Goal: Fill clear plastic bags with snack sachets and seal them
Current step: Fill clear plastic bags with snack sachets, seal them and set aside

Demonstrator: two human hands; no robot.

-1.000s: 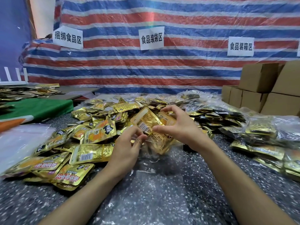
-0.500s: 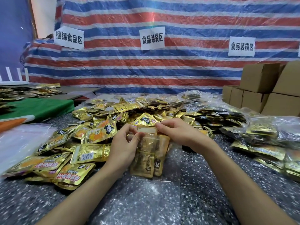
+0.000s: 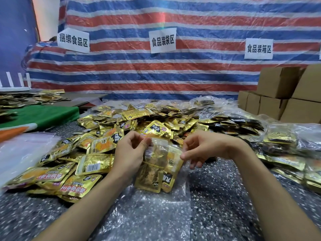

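The left hand (image 3: 132, 153) pinches the top of the bag (image 3: 157, 158), just in front of the pile (image 3: 104, 145). A few sachets (image 3: 147, 180) sit inside, and it is not sealed yet. The right hand (image 3: 205, 148) curls beside the bag's edge. I cannot tell if it grips. Full bags (image 3: 281, 138) lie to the right, and lots of loose sachets are left.

Both forearms (image 3: 83, 211) run out of frame at 6 o'clock. The left hand (image 3: 129, 154) covers the clear bag (image 3: 157, 153) along its 9 o'clock edge and hides part of the sachets (image 3: 149, 178) inside. Whether the right hand (image 3: 205, 146) pinches the film or merely touches it cannot be told. Cardboard boxes (image 3: 284, 101) at 3 o'clock and a pile of empty bags (image 3: 20, 150) at 9 o'clock are cut by the frame's edges. Small print on the loose sachets (image 3: 94, 164) is too fine to read.
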